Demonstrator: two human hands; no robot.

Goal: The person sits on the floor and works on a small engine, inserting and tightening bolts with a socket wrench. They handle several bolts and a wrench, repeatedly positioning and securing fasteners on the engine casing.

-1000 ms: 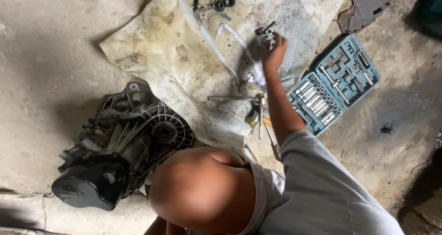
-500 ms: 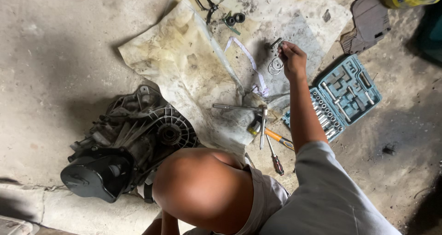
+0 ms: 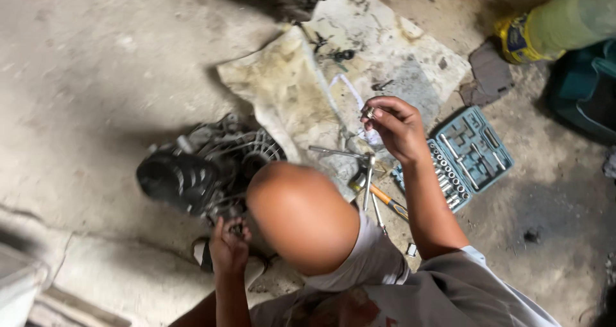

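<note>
A yellow-and-blue labelled package end lies at top right, beside a greenish bundle

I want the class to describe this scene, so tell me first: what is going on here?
A person crouches on a concrete floor over a dirty metal engine part. The left hand rests at the near edge of that part. The right hand is raised over a stained cloth, pinching a small metal piece in its fingertips. An open socket set lies to the right, with a few loose tools beside it.
</note>
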